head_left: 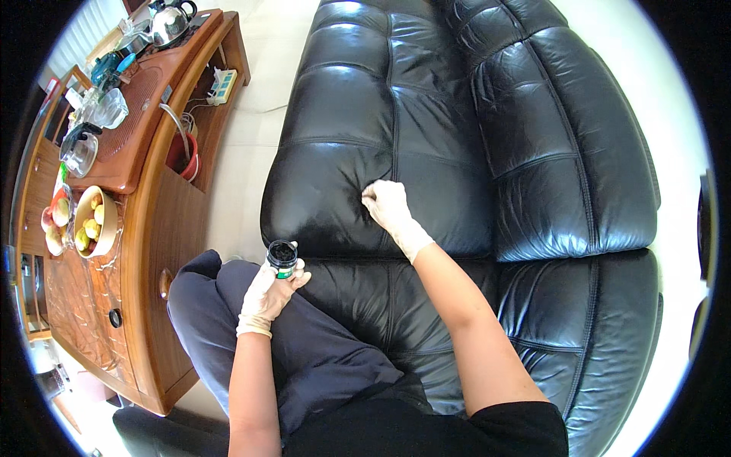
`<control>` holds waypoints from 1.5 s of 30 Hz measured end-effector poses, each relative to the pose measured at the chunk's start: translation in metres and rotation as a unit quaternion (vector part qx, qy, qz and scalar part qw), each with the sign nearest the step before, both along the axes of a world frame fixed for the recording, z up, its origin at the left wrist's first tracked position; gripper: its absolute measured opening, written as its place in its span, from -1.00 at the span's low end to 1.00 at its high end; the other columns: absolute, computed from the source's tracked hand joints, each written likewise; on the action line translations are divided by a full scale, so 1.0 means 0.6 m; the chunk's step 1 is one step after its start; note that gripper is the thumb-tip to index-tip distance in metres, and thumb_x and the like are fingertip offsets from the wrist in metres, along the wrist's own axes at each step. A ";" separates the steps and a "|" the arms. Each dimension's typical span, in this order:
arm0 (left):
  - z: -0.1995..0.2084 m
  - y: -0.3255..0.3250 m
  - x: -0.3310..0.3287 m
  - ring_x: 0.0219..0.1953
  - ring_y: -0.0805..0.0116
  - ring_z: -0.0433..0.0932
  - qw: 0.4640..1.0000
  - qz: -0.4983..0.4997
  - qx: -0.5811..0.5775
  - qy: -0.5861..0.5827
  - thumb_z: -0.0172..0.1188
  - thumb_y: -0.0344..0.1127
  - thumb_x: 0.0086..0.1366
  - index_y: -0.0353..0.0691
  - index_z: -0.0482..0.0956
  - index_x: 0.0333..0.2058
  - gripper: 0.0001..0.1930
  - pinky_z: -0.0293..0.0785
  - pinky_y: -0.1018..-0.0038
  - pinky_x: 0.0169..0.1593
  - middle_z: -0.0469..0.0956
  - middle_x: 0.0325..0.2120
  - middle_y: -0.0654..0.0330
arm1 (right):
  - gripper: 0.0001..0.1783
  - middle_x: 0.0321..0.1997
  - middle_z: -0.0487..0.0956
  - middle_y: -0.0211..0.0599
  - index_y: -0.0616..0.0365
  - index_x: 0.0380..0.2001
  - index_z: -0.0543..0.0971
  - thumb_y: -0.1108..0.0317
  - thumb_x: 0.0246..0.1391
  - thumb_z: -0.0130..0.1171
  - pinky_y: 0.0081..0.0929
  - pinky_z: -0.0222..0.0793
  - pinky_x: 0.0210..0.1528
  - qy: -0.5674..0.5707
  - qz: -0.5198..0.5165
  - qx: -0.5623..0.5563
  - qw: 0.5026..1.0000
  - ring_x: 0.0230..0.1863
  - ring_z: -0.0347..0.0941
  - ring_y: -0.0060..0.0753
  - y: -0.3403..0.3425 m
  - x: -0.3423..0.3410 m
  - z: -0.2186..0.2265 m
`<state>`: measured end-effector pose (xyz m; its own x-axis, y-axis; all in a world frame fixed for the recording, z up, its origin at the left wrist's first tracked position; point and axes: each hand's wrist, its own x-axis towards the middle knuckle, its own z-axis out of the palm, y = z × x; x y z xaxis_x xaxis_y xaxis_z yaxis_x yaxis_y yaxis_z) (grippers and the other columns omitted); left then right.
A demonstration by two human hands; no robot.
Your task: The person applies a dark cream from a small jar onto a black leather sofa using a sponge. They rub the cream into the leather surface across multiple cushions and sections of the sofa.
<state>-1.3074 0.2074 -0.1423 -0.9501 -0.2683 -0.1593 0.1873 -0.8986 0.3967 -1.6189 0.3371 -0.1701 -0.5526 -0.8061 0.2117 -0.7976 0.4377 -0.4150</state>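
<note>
My left hand (268,295), in a thin pale glove, holds a small open jar (282,260) with dark contents and a green-and-white label, above my thigh. My right hand (390,209), gloved the same way, rests on the seat of a black leather sofa (335,186). Its fingers are bunched together and pressed against the leather, which creases around them. Whatever they may hold is hidden from sight. A small round black lid (115,317) lies on the wooden table to my left.
The wooden table (164,335) bears a bowl of fruit (109,228), a glass pot (79,154) and a metal kettle (169,27). Beneath it are a red bucket (190,166) and a power strip (222,86). Pale tiled floor (247,164) separates table and sofa.
</note>
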 end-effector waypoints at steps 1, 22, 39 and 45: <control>0.000 -0.002 0.006 -0.19 0.37 0.44 1.000 0.005 -0.003 -0.004 0.30 -0.03 0.30 -0.27 0.29 0.30 -0.29 0.33 0.19 0.19 0.51 -0.13 0.13 | -0.87 -0.39 0.68 -0.21 0.09 -0.44 0.72 0.32 -0.11 0.36 -0.14 0.48 -0.15 -0.021 -0.012 -0.016 1.000 -0.31 0.62 -0.07 0.008 0.008 0.005; 0.063 -0.054 -0.025 -0.15 0.36 0.51 0.991 0.114 0.071 0.002 0.23 0.06 0.34 -0.26 0.29 0.29 -0.30 0.46 0.31 0.08 0.55 -0.06 0.10 | -0.80 -0.23 0.62 -0.49 0.24 -0.13 0.62 0.54 0.16 0.28 -0.69 0.42 -0.12 -0.391 -0.286 -0.344 0.804 -0.25 0.49 -0.69 0.093 0.201 -0.031; 0.025 -0.220 -0.184 0.06 0.22 0.57 0.937 -0.219 0.262 0.078 0.37 -0.12 0.25 -0.36 0.27 0.28 -0.26 0.45 0.19 0.23 0.54 0.04 0.06 | -0.78 -0.18 0.64 -0.40 0.26 -0.10 0.62 0.50 0.17 0.29 -0.66 0.42 -0.05 -0.341 -0.443 -0.227 0.798 -0.19 0.51 -0.62 -0.168 0.133 0.080; 0.015 -0.255 -0.062 0.09 0.18 0.51 0.911 -0.205 0.345 -0.090 0.30 -0.05 0.27 -0.32 0.28 0.30 -0.26 0.34 0.03 0.29 0.50 0.04 0.07 | -0.82 -0.21 0.64 -0.46 0.22 -0.15 0.63 0.56 0.17 0.28 -0.69 0.41 -0.08 -0.425 -0.508 -0.198 0.722 -0.21 0.51 -0.66 -0.183 0.238 0.166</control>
